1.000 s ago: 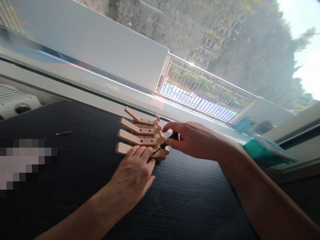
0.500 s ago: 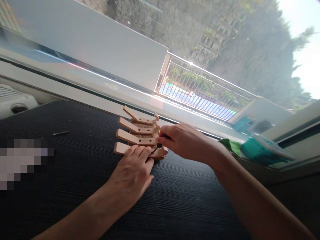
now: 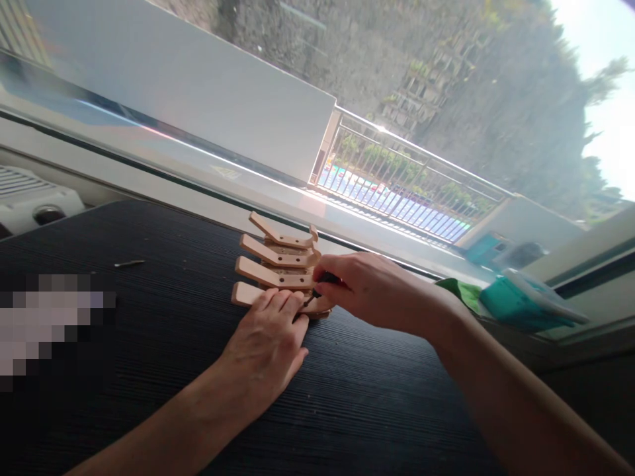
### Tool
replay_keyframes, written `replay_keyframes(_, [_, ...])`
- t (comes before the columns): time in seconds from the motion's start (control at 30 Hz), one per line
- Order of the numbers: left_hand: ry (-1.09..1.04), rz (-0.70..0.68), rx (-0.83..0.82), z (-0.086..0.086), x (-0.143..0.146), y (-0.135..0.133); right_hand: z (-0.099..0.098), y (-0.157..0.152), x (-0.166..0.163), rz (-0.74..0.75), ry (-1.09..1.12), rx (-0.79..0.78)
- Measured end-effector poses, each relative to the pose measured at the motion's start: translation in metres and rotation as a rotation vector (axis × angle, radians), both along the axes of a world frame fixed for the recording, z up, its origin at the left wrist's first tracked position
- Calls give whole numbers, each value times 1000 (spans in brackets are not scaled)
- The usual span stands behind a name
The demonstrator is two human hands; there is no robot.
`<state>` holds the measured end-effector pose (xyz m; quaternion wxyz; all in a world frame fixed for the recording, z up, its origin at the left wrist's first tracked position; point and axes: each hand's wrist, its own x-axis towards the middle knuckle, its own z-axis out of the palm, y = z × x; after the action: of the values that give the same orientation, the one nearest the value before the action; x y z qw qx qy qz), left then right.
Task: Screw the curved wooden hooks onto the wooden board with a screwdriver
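Observation:
A pale wooden hook rack (image 3: 256,269), with several angled wooden hooks and dark screw holes in them, lies on the dark table (image 3: 347,403). My left hand (image 3: 272,340) grips the nearest hook, its fingers laid over the top and the thumb along the near side. In my right hand (image 3: 372,289), closed in a pinch, is a small screwdriver (image 3: 317,292) with a dark handle. The thin shaft slants down to the nearest hook, close to my left fingertips. Where exactly its tip sits is hidden by those fingers.
A small thin metal piece (image 3: 129,264) lies on the table to the left. Beyond the table's far edge is a window, with a railing (image 3: 397,178) outside. A teal container (image 3: 520,299) and a green cloth (image 3: 459,291) are at the right. A white appliance (image 3: 37,201) stands far left.
The view has shifted slightly, moving everything a little to the right. My right hand has turned a little with the screwdriver, whose handle now lies lower. My left hand keeps its hold.

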<state>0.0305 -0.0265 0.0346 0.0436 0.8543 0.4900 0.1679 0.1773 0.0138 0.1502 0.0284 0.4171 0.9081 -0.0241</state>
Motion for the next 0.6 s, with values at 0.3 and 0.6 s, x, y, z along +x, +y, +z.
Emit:
replay_keyframes(0.3, [2, -4, 5, -3, 1, 1, -8, 5, -5, -26, -18, 59])
replay_keyframes(0.6, [17, -1, 17, -5, 0, -1, -9, 8, -10, -101, -10, 90])
